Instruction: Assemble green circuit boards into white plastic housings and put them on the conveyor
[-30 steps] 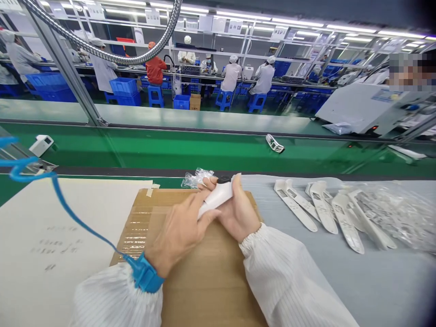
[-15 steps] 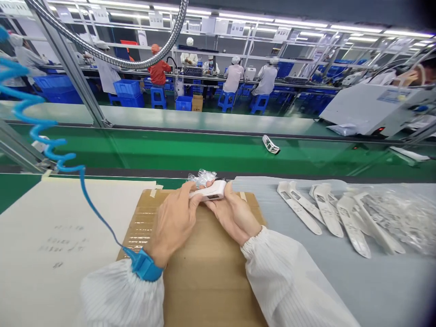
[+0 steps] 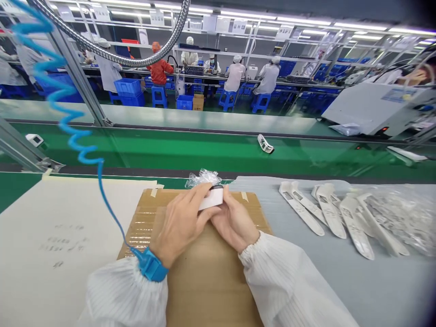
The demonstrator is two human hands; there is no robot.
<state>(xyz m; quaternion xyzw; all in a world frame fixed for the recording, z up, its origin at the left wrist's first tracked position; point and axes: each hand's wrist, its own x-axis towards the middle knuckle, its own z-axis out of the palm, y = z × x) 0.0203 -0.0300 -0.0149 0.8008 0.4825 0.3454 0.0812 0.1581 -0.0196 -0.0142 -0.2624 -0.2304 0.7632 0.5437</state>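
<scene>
Between my two hands is a white plastic device housing (image 3: pixel 212 199) with a dark end, held above the far part of a cardboard sheet (image 3: pixel 211 281). My left hand (image 3: pixel 185 220) wraps over it from the left, thumb along the near side. From the right, my right hand (image 3: pixel 235 220) grips its end, some fingers hidden underneath. Much of the housing is covered by my fingers. Just beyond the hands lies crumpled clear plastic (image 3: pixel 203 177). A blue wrist strap (image 3: pixel 153 265) with a coiled cord sits on my left wrist.
White curved plastic shells (image 3: pixel 330 209) lie on the grey mat at right, beside a clear bag of small parts (image 3: pixel 405 218). A green conveyor belt (image 3: pixel 170 152) runs across, carrying a white device (image 3: pixel 265 144). Paper (image 3: pixel 68 272) covers the left. People sit at a far bench.
The housing has been turned in my hands: its windowed side no longer shows, and a plain white side and dark end do. The belt device has shifted slightly left.
</scene>
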